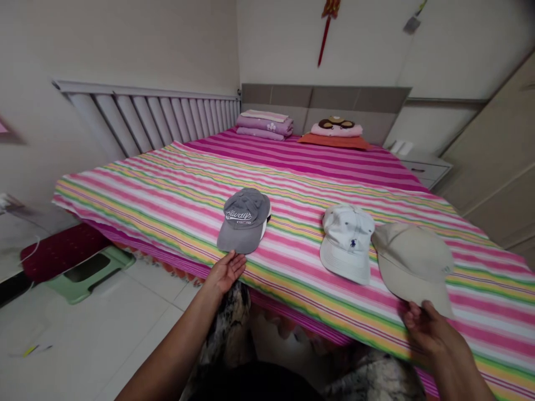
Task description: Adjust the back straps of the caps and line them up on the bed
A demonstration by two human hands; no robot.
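Note:
A grey baseball cap [243, 220] with white "Always" lettering lies on the striped bedspread, its brim toward me. Just at the brim's front edge, my left hand [226, 272] is palm up with its fingers loosely stretched, not closed around the cap. To the right, my right hand [428, 328] has its thumb and fingers at the brim of a beige baseball cap [413, 259], pinching the edge. Between the two sits a white baseball cap [346, 239] with a small dark blue emblem, its side close against the beige one.
The striped bedspread [175, 195] covers the bed. Folded purple bedding [265, 127] and a pink pile [336, 131] on an orange cloth rest by the headboard [284, 97]. A green stool [90, 275] stands on the tiled floor at left, a white nightstand [426, 167] at far right.

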